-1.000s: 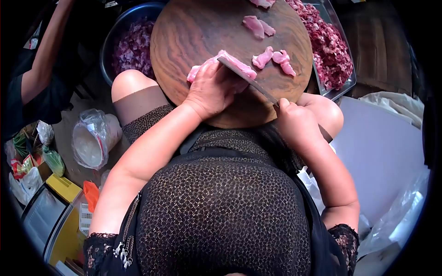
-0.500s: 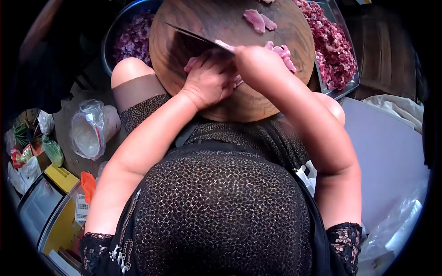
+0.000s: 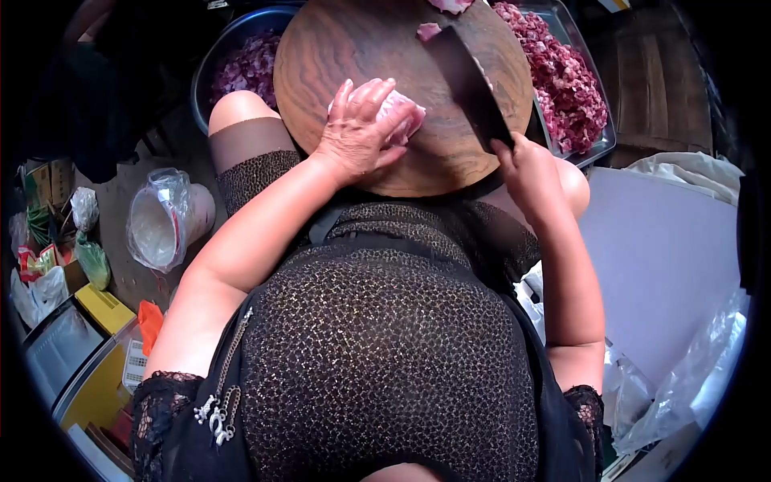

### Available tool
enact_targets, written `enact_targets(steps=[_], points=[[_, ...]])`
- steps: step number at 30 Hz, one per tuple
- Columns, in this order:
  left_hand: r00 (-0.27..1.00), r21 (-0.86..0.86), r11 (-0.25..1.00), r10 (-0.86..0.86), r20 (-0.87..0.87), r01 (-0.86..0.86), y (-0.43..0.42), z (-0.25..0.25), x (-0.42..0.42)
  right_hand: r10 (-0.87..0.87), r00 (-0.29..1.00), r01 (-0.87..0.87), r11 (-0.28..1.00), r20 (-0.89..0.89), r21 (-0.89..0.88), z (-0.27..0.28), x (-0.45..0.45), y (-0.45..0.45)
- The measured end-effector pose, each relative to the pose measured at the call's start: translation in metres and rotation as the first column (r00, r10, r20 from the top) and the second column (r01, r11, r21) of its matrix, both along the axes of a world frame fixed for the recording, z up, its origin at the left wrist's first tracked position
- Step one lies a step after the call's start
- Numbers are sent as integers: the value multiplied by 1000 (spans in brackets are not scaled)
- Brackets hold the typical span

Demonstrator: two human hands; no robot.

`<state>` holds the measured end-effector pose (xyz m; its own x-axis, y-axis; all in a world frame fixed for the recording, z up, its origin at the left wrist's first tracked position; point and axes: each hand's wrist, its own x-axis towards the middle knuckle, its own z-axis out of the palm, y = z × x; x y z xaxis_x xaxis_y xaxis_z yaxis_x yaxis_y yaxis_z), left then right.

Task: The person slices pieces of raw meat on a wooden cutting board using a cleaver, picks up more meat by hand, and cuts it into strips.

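A round wooden chopping block (image 3: 321, 48) stands between my knees. On its near left part, my left hand (image 3: 359, 132) lies over a piece of raw pink meat (image 3: 408, 120), fingers curved onto it. My right hand (image 3: 526, 165), at the block's right edge, grips a dark-bladed cleaver (image 3: 470, 88); its handle is mostly hidden in the fist. The blade points away from me and slants over the right side of the block. Past the blade tip lies a small meat scrap (image 3: 428, 31), and another meat slice (image 3: 451, 5) is cut off by the top edge of the view.
A metal tray of chopped meat (image 3: 566, 88) sits right of the block, and a blue basin (image 3: 201, 88) with more meat stands left. A plastic-lined bucket (image 3: 157, 229) is on the floor at left. A pale flat surface (image 3: 650, 249) lies at right.
My right hand has swung the cleaver from over my left hand to the block's right side. Meat slices at the block's right have left their places. My left hand stays on the meat.
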<state>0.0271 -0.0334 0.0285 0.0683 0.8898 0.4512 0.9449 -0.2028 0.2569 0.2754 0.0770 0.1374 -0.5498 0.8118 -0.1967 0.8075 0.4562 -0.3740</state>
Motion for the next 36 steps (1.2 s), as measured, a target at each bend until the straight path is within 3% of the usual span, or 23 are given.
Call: enact_targets(steps=[3,5,8,10,16,20,23,25,26,29,31,32,35,36], points=[[995,-122,992,-29,99,41,4,-10,-13,103,988,-103,995,118,-12,22,-19,-24],[995,-81,996,-38,91,46,6,-16,-16,265,961,-274,947,74,168,-5,-16,-27],[980,-13,993,-111,163,115,11,-11,-16,305,941,-322,941,143,108,-15,-21,-28],[957,24,985,-172,235,171,19,-5,-17,337,895,-385,915,292,124,-17,-26,-26],[964,49,994,-108,242,99,21,-8,-15,359,893,-352,933,272,-76,-12,-46,-12],[963,28,995,-96,252,92,23,-12,-15,402,892,-382,915,205,-132,-12,-65,6],[961,40,993,-122,247,116,27,-15,-19,454,888,-454,891,76,-15,-34,-103,22],[964,104,985,-156,216,136,28,-23,-18,537,830,-528,843,148,-100,-35,-142,35],[966,-16,990,-131,224,138,23,-16,-14,468,878,-468,883,98,-19,-44,-161,34],[955,25,984,-175,241,174,19,-18,-15,453,877,-418,883,159,-213,-46,-178,65],[961,10,986,-162,223,164,14,-14,-15,351,937,-350,935,4,45,-50,-160,73],[969,28,988,-154,193,151,12,-14,-15,202,979,-198,975,-35,97,-49,-150,69],[974,49,990,-142,178,135,10,-10,-12,147,975,-136,988,-169,75,-33,-107,57],[977,47,991,-133,165,126,10,-12,-13,169,980,-164,985,-105,52,-26,-89,48]])
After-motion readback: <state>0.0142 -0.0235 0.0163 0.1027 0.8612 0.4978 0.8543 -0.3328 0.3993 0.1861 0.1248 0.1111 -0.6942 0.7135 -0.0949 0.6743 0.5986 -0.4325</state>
